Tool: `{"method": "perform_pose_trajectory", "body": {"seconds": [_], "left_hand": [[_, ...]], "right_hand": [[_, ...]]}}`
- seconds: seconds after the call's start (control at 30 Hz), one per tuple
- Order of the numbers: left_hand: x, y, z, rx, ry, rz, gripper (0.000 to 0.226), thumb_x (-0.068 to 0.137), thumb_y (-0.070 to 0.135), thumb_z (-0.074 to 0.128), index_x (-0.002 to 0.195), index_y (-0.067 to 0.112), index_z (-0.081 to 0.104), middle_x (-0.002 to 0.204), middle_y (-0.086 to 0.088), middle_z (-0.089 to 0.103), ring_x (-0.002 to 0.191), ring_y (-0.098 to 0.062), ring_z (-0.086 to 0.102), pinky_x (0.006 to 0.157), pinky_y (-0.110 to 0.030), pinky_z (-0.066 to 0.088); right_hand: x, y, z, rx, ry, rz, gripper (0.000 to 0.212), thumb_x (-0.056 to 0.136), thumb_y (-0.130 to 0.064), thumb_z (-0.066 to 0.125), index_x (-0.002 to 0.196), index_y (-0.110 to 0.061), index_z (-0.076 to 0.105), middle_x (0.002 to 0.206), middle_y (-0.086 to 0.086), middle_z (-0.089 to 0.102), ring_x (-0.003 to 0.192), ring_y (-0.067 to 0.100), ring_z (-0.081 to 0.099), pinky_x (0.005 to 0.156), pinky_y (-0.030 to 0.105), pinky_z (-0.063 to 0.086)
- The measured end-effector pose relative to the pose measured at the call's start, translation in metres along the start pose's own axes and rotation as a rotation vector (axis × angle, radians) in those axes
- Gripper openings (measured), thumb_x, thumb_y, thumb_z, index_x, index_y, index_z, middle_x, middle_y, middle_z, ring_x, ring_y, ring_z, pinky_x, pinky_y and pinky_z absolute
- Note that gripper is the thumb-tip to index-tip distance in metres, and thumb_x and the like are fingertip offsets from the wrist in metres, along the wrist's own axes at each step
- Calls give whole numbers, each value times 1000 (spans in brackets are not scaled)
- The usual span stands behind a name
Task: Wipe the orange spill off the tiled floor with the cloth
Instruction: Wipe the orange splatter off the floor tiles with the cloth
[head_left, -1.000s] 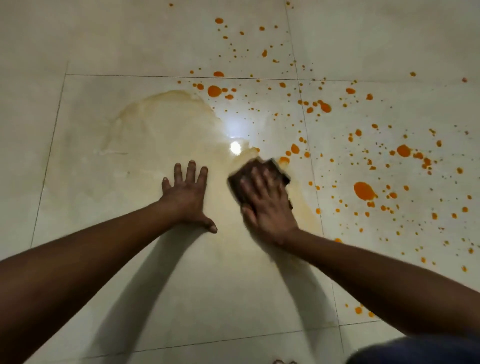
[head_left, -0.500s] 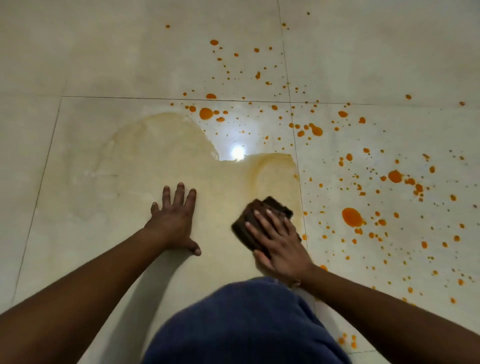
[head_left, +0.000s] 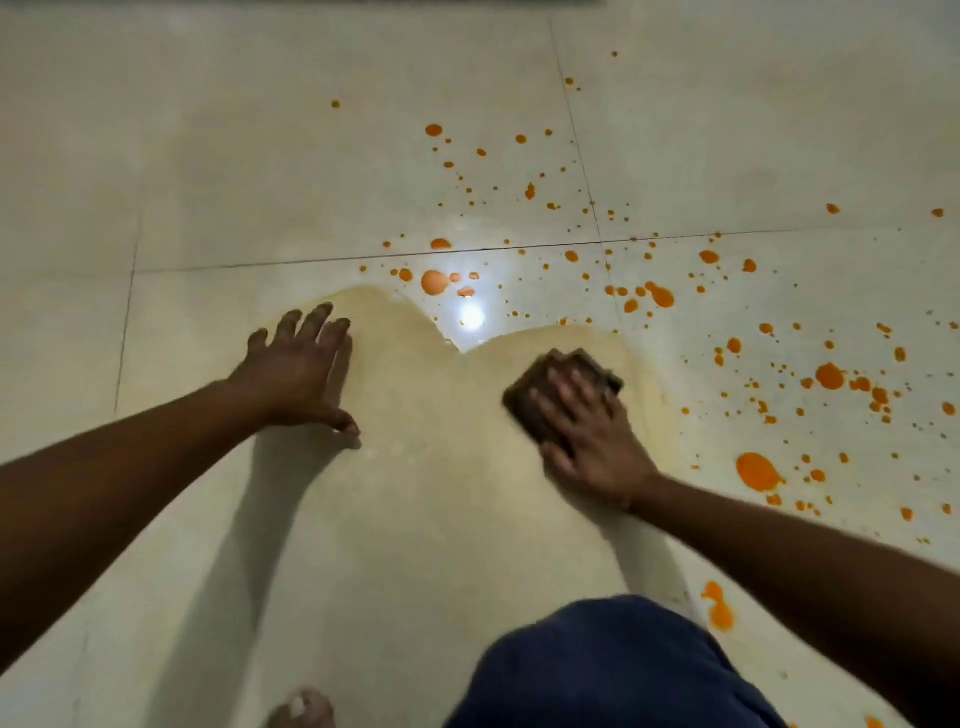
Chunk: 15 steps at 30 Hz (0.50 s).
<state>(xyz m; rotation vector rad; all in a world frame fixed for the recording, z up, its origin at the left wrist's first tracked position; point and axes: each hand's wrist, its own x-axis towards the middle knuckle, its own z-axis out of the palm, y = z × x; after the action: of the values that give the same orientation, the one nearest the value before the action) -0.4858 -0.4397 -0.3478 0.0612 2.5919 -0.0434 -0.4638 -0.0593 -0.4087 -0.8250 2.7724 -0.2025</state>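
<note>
2 hands rest on the floor (head_left: 249, 156), well apart. Left hand (head_left: 298, 374) lies flat, fingers spread, holding nothing. Right hand (head_left: 587, 436) presses the cloth (head_left: 527, 402) down with straight fingers, near the right edge of a pale smear (head_left: 441, 415). Orange drops (head_left: 756, 470) dot the tiles right of and beyond the cloth.

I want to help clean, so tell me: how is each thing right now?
Cloth: on the floor, under a hand.
Right hand: flat, pressing it.
Left hand: spread flat on floor.
Drops: orange, unwiped, far and right.
Smear: pale, around both hands.
</note>
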Motion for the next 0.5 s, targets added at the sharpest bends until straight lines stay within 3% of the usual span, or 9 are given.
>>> {"method": "perform_pose_trajectory", "body": {"seconds": [0.07, 0.17, 0.27, 0.33, 0.4, 0.5], "left_hand": [[25, -19, -10, -11, 11, 25, 139, 51, 83, 69, 155, 19, 4, 164, -5, -6, 149, -35, 3, 114, -58, 20], [73, -40, -17, -137, 118, 26, 130, 57, 93, 51, 155, 19, 10, 165, -4, 2, 149, -33, 8, 114, -58, 20], [109, -56, -18, -169, 195, 67, 101, 78, 80, 42, 153, 16, 19, 164, -8, 10, 147, -35, 15, 113, -59, 23], [117, -62, -17, -181, 191, 75, 91, 84, 74, 35, 152, 14, 22, 163, -9, 13, 147, -35, 16, 113, -58, 23], [116, -70, -17, -248, 191, 75, 93, 79, 74, 22, 152, 16, 23, 163, -7, 14, 147, -33, 15, 113, -57, 21], [109, -68, -2, -302, 243, 99, 84, 83, 65, 14, 153, 19, 20, 164, -3, 10, 149, -29, 9, 116, -56, 11]], "right_hand": [[88, 4, -22, -5, 45, 129, 69, 90, -52, 25, 155, -30, 18, 164, 6, 5, 150, 28, 2, 113, 58, 20], [176, -44, -28, -43, -24, 47, 72, 87, -53, 20, 154, -28, 19, 164, 8, 8, 150, 32, 3, 115, 57, 16], [135, -66, -3, -58, -64, -238, 64, 93, -50, 28, 153, -28, 23, 163, 8, 13, 150, 31, 6, 114, 55, 14], [95, -44, -8, -58, -99, -262, 63, 94, -50, 31, 153, -29, 23, 163, 7, 14, 150, 29, 8, 114, 53, 20], [106, -13, -28, -28, -69, -7, 67, 93, -55, 25, 154, -28, 19, 163, 8, 10, 150, 29, 4, 114, 57, 23], [190, -25, -43, 101, 29, 478, 64, 98, -50, 28, 155, -30, 9, 164, 3, -4, 150, 27, -8, 116, 60, 12]]}}
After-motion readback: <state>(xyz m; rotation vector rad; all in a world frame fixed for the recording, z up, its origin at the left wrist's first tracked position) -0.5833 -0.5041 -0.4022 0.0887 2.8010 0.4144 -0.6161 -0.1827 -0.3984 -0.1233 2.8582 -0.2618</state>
